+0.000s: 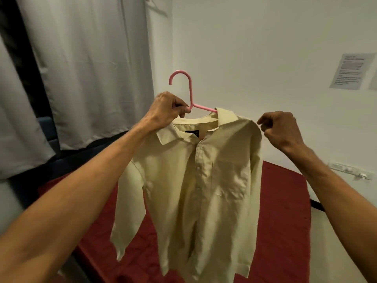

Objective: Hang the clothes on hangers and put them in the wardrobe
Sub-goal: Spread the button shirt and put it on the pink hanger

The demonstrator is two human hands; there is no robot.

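A pale yellow shirt point(204, 180) hangs on a pink hanger point(190, 92), held up in the air above a bed with a dark red cover point(285, 221). The left hand point(169, 108) grips the hanger at the base of its hook, fingers curled round the plastic where the stem meets the arm; the hook stands free above the knuckles. The shirt faces the camera with its collar open and its front buttoned lower down, a chest pocket on one side (a dark label shows inside the neck). One sleeve dangles loose on the left, and the hem hangs down towards the bed cover.

The right hand point(281, 129) is raised at the shirt's shoulder, fingers curled with their tips right at the fabric's edge; whether they pinch the cloth or only sit beside it cannot be told.

Behind are a white curtain point(91, 68) and a white wall point(244, 48) with a printed sheet point(348, 71) stuck to it.
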